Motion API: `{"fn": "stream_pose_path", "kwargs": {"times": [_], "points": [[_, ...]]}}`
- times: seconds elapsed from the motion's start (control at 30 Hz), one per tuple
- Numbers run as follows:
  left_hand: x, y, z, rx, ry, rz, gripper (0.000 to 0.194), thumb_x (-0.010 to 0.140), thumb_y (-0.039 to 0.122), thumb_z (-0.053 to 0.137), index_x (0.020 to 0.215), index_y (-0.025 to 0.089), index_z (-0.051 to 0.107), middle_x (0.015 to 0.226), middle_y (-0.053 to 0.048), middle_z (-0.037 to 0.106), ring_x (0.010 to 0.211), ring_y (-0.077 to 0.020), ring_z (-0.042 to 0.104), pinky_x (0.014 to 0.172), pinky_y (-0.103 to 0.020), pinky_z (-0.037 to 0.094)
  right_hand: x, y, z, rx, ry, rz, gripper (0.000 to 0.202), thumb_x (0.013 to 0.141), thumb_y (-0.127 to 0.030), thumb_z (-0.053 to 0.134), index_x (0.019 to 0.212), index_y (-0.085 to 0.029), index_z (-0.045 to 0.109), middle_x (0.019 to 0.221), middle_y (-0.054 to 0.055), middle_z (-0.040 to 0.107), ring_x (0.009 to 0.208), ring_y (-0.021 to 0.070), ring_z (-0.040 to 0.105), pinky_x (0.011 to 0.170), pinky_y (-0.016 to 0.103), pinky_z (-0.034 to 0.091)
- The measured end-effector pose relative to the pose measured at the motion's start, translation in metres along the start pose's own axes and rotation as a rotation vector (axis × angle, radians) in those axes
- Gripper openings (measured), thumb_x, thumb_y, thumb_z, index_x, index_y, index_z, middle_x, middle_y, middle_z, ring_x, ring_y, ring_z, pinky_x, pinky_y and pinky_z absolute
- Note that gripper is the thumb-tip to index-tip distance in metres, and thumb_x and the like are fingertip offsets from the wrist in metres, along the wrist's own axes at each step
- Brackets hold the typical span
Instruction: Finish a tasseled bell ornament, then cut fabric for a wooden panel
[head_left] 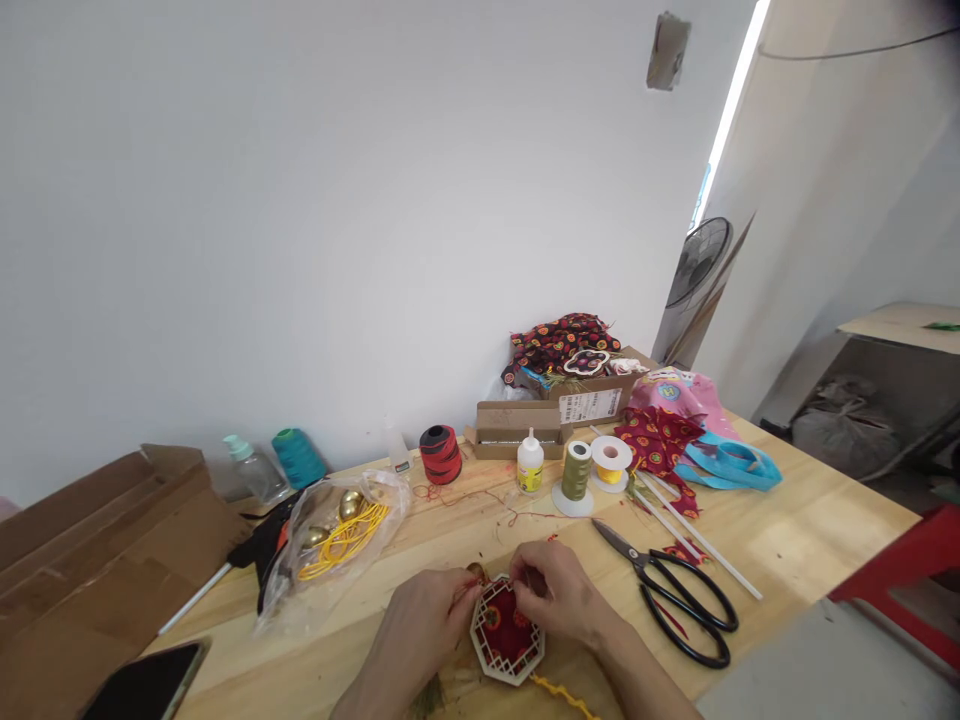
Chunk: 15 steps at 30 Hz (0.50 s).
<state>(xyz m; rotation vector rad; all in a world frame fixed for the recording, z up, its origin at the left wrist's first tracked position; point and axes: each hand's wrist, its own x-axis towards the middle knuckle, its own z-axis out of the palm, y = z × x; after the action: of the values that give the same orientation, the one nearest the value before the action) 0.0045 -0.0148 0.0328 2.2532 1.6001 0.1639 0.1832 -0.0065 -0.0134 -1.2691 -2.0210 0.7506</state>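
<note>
A small octagonal lattice frame [484, 641] lies on the table in front of me, with dark red patterned fabric [504, 625] inside it. My left hand [424, 620] is at the frame's upper left edge, thumb and fingertips pinched on what looks like a thin red thread. Just beyond those fingertips a small gold bell [476, 570] shows in part. Over the frame's upper right edge, my right hand [559, 595] is closed in a pinch; what its fingertips hold is too small to make out. A yellow cord [564, 695] trails from the frame's lower right.
Black-handled scissors [667, 590] lie right of my hands, near white sticks [705, 540]. Behind stand a glue bottle [530, 468], an olive thread spool [577, 472] and a red thread spool [440, 455]. Leftward are a plastic bag [337, 560], cardboard [112, 570] and a phone [150, 685].
</note>
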Motion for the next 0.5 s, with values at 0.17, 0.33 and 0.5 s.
{"fn": "stream_pose_path", "kwargs": {"times": [0.17, 0.33, 0.5], "points": [[-0.009, -0.007, -0.003, -0.129, 0.013, -0.009, 0.039, 0.084, 0.033, 0.031, 0.071, 0.02, 0.066, 0.064, -0.002, 0.068, 0.059, -0.0143, 0.057, 0.053, -0.022, 0.032, 0.003, 0.006, 0.0, 0.02, 0.059, 0.064, 0.014, 0.063, -0.01, 0.043, 0.063, -0.016, 0.056, 0.053, -0.005, 0.049, 0.049, 0.0084, 0.042, 0.048, 0.018, 0.03], [-0.01, -0.013, 0.0, -0.221, 0.037, -0.031, 0.042, 0.083, 0.039, 0.032, 0.072, 0.018, 0.066, 0.066, -0.001, 0.067, 0.06, -0.0142, 0.055, 0.053, -0.021, 0.033, 0.005, 0.008, 0.0, 0.017, 0.082, 0.113, 0.012, 0.063, -0.01, 0.043, 0.061, -0.016, 0.053, 0.052, -0.005, 0.047, 0.049, 0.0085, 0.04, 0.047, 0.018, 0.029], [-0.008, -0.02, 0.005, -0.244, 0.052, -0.045, 0.042, 0.081, 0.039, 0.034, 0.065, 0.016, 0.066, 0.057, 0.0, 0.062, 0.055, -0.0136, 0.049, 0.052, -0.022, 0.03, 0.006, 0.008, 0.0, 0.0, 0.084, 0.152, 0.012, 0.062, -0.01, 0.043, 0.061, -0.017, 0.053, 0.052, -0.005, 0.047, 0.05, 0.0089, 0.041, 0.048, 0.018, 0.028]]}}
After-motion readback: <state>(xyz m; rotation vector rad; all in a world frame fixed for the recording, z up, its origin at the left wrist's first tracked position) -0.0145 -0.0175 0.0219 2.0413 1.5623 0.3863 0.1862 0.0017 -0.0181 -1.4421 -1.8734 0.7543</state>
